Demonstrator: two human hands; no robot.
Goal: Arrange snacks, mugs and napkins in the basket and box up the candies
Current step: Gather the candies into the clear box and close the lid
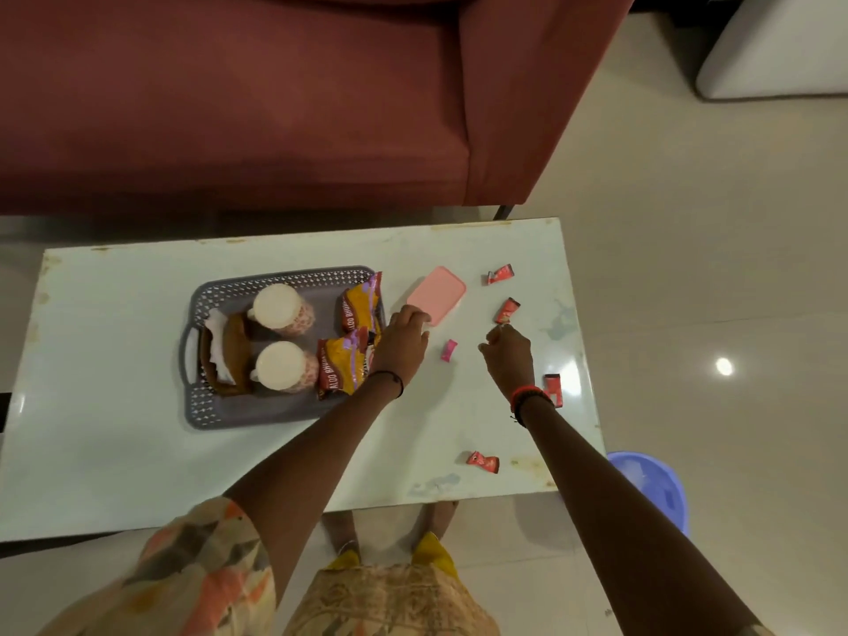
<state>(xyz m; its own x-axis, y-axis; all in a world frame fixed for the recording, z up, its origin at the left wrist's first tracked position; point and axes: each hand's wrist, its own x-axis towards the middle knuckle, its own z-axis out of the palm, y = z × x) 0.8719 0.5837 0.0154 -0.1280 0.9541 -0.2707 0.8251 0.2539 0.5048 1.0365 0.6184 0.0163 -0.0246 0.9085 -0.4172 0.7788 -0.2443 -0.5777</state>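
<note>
Worktop (137,452): pale, glossy, with a maroon sofa (229,107) beyond it.
Basket (257,413): grey, perforated, on the left half of the worktop.
Mugs (281,309): two, side by side in the basket, pale tops facing up.
Napkins (218,346): white, standing in a brown holder at the basket's left end.
Snacks (360,305): two orange-and-maroon packets at the basket's right end, one behind the other.
Box (437,293): pink, closed, just right of the basket.
Candies (506,310): four red wrappers scattered over the right half of the worktop; a pink one (449,350) lies between the hands.
Left hand (404,337): fingers curled, fingertips touching the box's near corner; no grip visible.
Right hand (507,353): fingers bunched together just below a red candy; whether it pinches anything cannot be told.
</note>
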